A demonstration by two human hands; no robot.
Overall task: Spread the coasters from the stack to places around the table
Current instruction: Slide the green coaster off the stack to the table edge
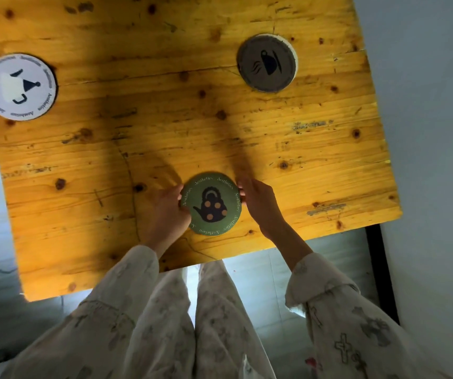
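Gripping: both hands bracket the green coaster (211,204) at the near-middle of the wooden table (165,127).
Left hand (168,212): curled partway, fingertips pressed on the disc's rim at its 9 o'clock; it holds nothing else.
Right hand (258,203): likewise half-closed, fingertips on the rim at about 2 to 3 o'clock.
Stack: whether more coasters lie beneath the green one I cannot tell; only its top face with the teapot print shows.
White coaster (18,86): flat on the table at 10 o'clock from the green one, close to the left edge and well apart from the hands.
Grey coaster (266,63): flat at 1 o'clock from the green one, toward the far right.
Axis: the disc is round, so no long axis matters; the hands oppose each other roughly across its width.
Nearer hand: both touch it, neither leads.
Open places: judging by the layout, the near-left at 8 o'clock and the right side at 3 o'clock look unserved; the hand on that side would have the shorter carry.
Risk: a thin disc lying flat probably needs a fingertip under the rim to lift.
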